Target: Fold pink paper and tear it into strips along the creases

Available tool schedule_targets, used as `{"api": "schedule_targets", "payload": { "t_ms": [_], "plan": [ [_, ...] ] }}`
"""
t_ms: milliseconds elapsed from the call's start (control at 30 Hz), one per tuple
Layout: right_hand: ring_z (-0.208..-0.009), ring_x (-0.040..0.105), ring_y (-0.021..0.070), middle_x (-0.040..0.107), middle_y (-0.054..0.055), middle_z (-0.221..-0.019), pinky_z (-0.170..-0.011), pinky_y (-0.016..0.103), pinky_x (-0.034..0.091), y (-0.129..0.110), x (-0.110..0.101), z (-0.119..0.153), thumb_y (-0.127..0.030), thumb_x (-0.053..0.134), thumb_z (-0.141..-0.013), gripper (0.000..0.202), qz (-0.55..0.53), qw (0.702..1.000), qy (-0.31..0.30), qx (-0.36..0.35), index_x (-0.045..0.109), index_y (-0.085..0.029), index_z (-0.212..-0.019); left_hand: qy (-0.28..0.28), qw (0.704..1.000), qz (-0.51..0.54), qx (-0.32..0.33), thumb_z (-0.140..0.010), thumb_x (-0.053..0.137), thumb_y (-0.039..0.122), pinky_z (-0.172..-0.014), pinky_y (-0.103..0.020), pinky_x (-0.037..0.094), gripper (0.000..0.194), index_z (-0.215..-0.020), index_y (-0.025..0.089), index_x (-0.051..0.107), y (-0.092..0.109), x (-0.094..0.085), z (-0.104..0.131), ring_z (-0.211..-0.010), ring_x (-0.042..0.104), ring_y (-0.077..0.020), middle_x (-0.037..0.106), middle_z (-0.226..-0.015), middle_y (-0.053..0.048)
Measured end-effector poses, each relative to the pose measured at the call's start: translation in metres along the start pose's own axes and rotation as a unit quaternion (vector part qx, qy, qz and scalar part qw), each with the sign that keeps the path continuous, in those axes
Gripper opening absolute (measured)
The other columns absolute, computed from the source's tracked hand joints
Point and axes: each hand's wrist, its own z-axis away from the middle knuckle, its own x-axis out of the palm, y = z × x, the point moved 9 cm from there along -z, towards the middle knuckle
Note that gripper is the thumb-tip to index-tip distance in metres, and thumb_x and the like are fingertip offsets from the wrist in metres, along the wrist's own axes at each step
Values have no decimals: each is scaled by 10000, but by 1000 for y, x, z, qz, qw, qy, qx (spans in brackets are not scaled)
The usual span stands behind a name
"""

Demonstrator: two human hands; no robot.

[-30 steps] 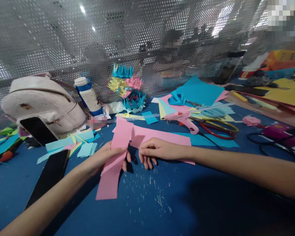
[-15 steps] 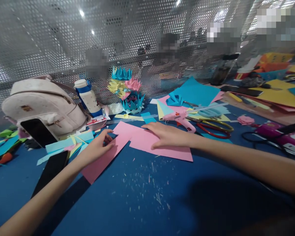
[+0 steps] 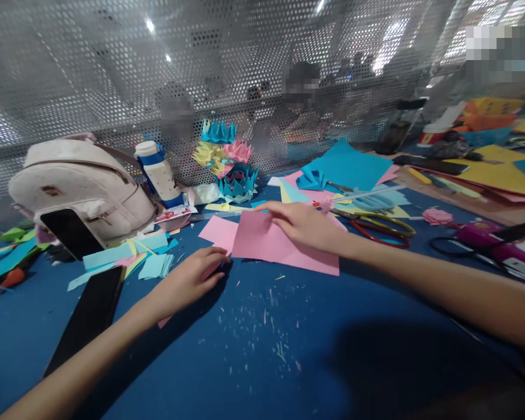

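Observation:
A pink sheet of paper is tilted up off the blue table, its upper edge pinched between the thumb and fingers of my right hand. My left hand hangs just left of that sheet with fingers loosely bent and apart, holding nothing visible. Beneath and behind it lies a second pink paper, largely covered by my left hand and forearm. Behind my right hand, a pink glue gun is mostly hidden. Red- and yellow-handled scissors lie to its right.
Folded paper lotus flowers stand at the back beside a bottle and a pale backpack. Two phones, one being a dark phone, and cut blue slips are at left. Coloured sheets and a purple power strip occupy the right.
My right hand has lifted the left end of its pink sheet off the table. My left hand has moved right and nearer, away from the other paper's top, uncovering the blue slips.

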Motion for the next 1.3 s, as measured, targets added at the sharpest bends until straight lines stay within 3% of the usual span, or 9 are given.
{"api": "schedule_targets", "payload": {
  "t_ms": [100,300,400,600,733,867,1000,1100,1300],
  "plan": [
    [-1063,624,202,683,59,-1171,-918,352,467,-14,-9,0,-103,421,-921,405,-43,998,22,-43,572,-206,-1282,37,995,75,-49,-984,460,344,-1027,-469,445,258,-1149,231,623,-7,-11,-1,-1150,596,-260,652,-1224,-85],
    [-1210,557,196,558,79,-1387,-982,338,436,-58,39,22,-109,467,-930,505,-118,967,-159,-160,427,-218,-1421,114,951,280,-71,-961,507,399,-935,-369,489,357,-1285,252,487,4,-19,4,-1099,614,-222,658,-1151,-74],
    [-1240,529,194,553,78,-1391,-995,323,418,-67,51,27,-90,526,-895,517,-134,961,-163,-177,448,-206,-1392,100,967,220,-88,-824,684,289,-845,-341,499,459,-1249,242,517,7,-7,4,-996,629,-216,673,-1063,-52],
    [-776,583,151,659,13,-912,-629,260,405,-48,52,22,-124,640,-810,321,-37,975,-185,-117,594,-185,-1122,83,994,57,-50,-819,582,173,-733,-317,488,224,-1033,190,646,0,-7,-1,-797,634,-180,691,-890,-35],
    [-922,585,171,651,44,-1012,-714,269,414,-52,38,20,-121,550,-870,139,-8,977,-152,-152,613,-190,-972,82,996,-38,21,-865,522,158,-683,-315,477,177,-948,187,676,11,-13,-1,-790,621,-185,687,-879,-59],
    [-951,600,224,654,75,-1091,-675,284,404,-38,39,18,-346,688,-812,389,19,983,-165,-78,564,-200,-1150,147,989,-2,25,-889,508,155,-644,-277,466,162,-868,186,666,16,-28,2,-754,605,-159,656,-819,-39],
    [-771,591,197,652,36,-827,-572,267,319,-23,42,16,-332,680,-798,178,70,977,-197,-36,617,-192,-888,155,985,43,-56,-847,589,181,-689,-287,508,87,-905,186,654,-5,-35,3,-779,628,-168,686,-881,-36],
    [-800,600,175,660,24,-859,-609,261,352,-24,39,12,-197,630,-812,32,57,983,-164,-65,616,-180,-836,107,993,-2,-48,-831,534,109,-718,-309,522,215,-985,197,655,-8,-29,1,-818,645,-183,690,-921,-39],
    [-1009,610,191,686,56,-1080,-809,317,450,-45,53,21,-114,460,-933,244,78,957,-159,-228,629,-182,-1095,54,983,-162,73,-887,454,77,-922,-471,501,445,-1308,186,548,15,5,3,-1139,600,-284,620,-1295,-135]
  ]
}}
